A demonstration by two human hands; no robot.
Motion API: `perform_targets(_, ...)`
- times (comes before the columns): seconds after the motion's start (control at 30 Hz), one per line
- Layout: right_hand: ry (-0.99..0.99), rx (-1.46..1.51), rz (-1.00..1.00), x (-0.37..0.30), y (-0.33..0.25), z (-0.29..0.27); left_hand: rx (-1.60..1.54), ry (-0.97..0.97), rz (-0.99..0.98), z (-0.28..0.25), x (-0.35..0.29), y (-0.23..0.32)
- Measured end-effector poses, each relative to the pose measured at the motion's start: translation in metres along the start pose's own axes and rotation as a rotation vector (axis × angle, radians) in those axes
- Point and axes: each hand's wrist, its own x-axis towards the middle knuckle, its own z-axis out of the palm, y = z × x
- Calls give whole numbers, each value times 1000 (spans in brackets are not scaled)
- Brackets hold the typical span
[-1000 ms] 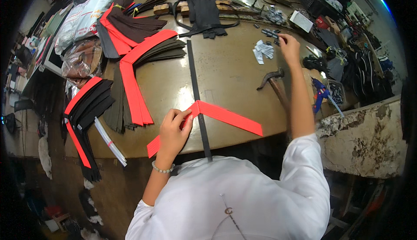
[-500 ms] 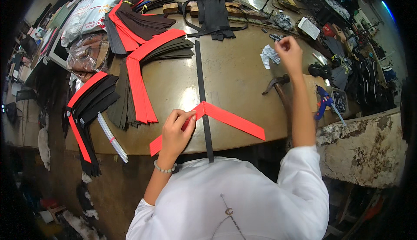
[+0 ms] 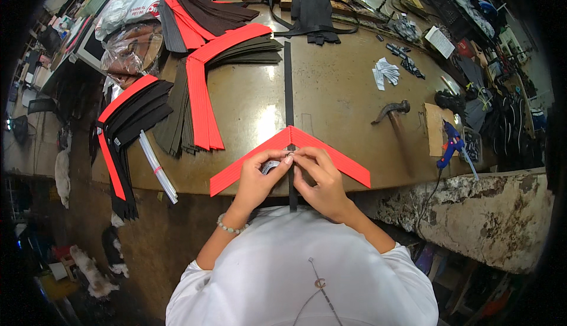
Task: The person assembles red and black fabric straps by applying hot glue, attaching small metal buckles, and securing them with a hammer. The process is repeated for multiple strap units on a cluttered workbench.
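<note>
A red-orange, ribbed V-shaped piece (image 3: pixel 345 163) lies across a narrow black strap (image 3: pixel 288 90), its point facing away from me. Just inside the bend, my left hand (image 3: pixel 258 178) and my right hand (image 3: pixel 322 181) meet fingertip to fingertip. Both pinch at a small thing there, mostly covered by the fingers. A small white piece with dark marks (image 3: pixel 270 165) shows beside my left thumb; its kind is unclear. The strap passes beneath the V and runs between my hands toward my body.
Red and dark bundles of similar pieces (image 3: pixel 204 101) lie left, beside white rods (image 3: pixel 158 169). To the right are a hammer (image 3: pixel 397 116), white tags (image 3: pixel 387 73) and a blue glue gun (image 3: pixel 452 143). Black straps (image 3: pixel 310 7) lie at the back.
My right hand has come from near the white tags to the middle of the V. The left hand has moved off the V's left arm to meet it.
</note>
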Motion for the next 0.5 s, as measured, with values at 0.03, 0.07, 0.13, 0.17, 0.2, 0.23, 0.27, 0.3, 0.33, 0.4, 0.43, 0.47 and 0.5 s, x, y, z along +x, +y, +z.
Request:
perform_targets(0.03, 2, 14, 2, -1, 1, -3, 0, -5, -24, -1, 3, 1)
perform_targets(0.07, -13, 27, 3, -1, 4, -5, 43, 11, 9, -1, 6, 1)
perform_targets(0.13, 50, -17, 81, 0, 15, -13, 170, 54, 18, -2, 15, 2)
perform_targets(0.17, 80, -33, 128, 1, 22, -16, 348, 103, 236, -2, 22, 2)
perform_targets(0.2, 83, -17, 189, 2, 29, -19, 427, 113, 233, -2, 28, 1)
perform_targets(0.23, 94, 3, 258, 2, 36, -21, 502, 132, 258, -1, 33, 0)
perform_targets(0.27, 106, 24, 325, 2, 42, -22, 583, 153, 264, -2, 36, -1)
perform_targets(0.3, 89, -1, 349, 0, 47, -22, 602, 168, 233, 0, 37, -3)
perform_targets(0.33, 92, -15, 298, -2, 51, -21, 611, 202, 269, 0, 39, -4)
perform_targets(0.4, 75, -37, 280, -7, 56, -18, 642, 249, 260, 2, 39, -6)
perform_targets(0.43, 75, -76, 261, -8, 57, -16, 649, 235, 264, 2, 39, -6)
perform_targets(0.47, 66, -105, 239, -9, 58, -15, 659, 214, 254, 3, 39, -6)
perform_targets(0.5, 74, -116, 225, -9, 57, -14, 672, 218, 258, 4, 38, -6)
